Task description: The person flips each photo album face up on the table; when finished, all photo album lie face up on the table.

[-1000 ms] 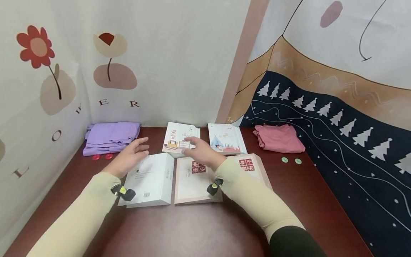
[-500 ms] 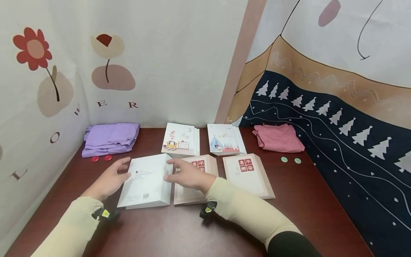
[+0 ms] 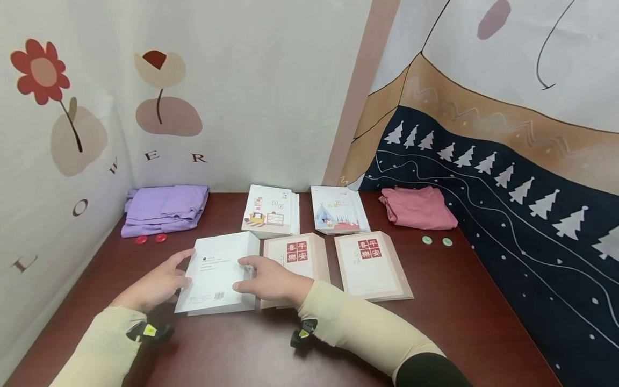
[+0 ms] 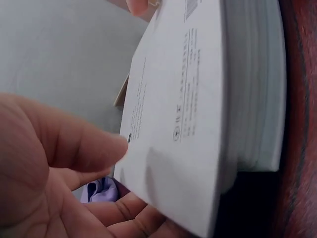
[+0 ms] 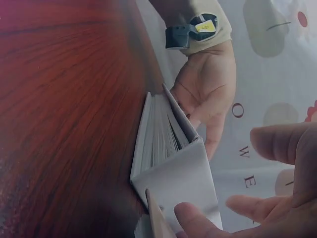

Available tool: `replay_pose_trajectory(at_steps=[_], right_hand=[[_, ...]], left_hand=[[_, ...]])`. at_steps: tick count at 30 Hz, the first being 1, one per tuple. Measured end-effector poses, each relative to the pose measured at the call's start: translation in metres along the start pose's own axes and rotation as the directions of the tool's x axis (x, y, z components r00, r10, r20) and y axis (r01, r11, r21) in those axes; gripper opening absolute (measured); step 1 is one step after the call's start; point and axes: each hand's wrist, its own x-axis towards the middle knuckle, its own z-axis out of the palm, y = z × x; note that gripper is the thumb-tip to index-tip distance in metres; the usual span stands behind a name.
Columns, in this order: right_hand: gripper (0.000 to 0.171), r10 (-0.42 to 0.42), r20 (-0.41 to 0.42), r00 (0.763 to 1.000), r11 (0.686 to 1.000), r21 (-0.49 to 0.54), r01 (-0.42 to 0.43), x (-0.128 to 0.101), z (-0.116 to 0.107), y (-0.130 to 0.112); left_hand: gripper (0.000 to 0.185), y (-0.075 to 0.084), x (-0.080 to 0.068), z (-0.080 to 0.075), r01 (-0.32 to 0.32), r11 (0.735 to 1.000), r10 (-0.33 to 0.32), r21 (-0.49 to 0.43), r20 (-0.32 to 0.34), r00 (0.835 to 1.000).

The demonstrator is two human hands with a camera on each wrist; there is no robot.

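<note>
Bracketing the white book [image 3: 218, 274] on the desk [image 3: 338, 344]: our left hand [image 3: 155, 285] at its left edge, right hand [image 3: 268, 279] on its spine side, fingers relaxed. Next we likely need a firm two-sided grip.

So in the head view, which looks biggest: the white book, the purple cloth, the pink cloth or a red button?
1. white book, though it lies nearest the camera between both hands.
2. purple cloth.
3. pink cloth, close to the purple one, so that order is unsure.
4. red button, clearly smallest.
</note>
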Motion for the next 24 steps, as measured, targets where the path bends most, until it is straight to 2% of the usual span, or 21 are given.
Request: replay_pose_trajectory(at_steps=[6, 11, 15, 22, 24], right_hand=[[0.065, -0.003, -0.044, 0.999, 0.993, -0.118, -0.002, -0.001, 0.007, -0.007], [0.064, -0.006, -0.067, 0.998, 0.987, -0.162, -0.005, -0.001, 0.010, -0.006], [0.065, -0.002, -0.067, 0.998, 0.993, -0.122, -0.007, 0.000, 0.007, -0.006], [0.063, -0.021, -0.077, 0.997, 0.996, 0.086, 0.027, -0.003, 0.001, -0.005], [0.061, -0.042, -0.063, 0.997, 0.992, 0.113, 0.049, -0.005, -0.001, -0.007]], left_hand=[[0.084, 0.007, -0.002, 0.006, 0.003, 0.995, 0.000, 0.100, -0.034, 0.999], [0.085, 0.013, -0.006, 0.010, -0.002, 0.997, 0.008, 0.079, -0.065, 0.998], [0.086, 0.014, -0.011, 0.011, -0.010, 0.999, 0.013, 0.035, -0.093, 0.996], [0.078, 0.019, -0.021, 0.004, -0.055, 0.999, 0.054, 0.003, -0.122, 0.991], [0.077, 0.023, -0.025, 0.003, -0.082, 0.996, 0.077, -0.027, -0.135, 0.988]])
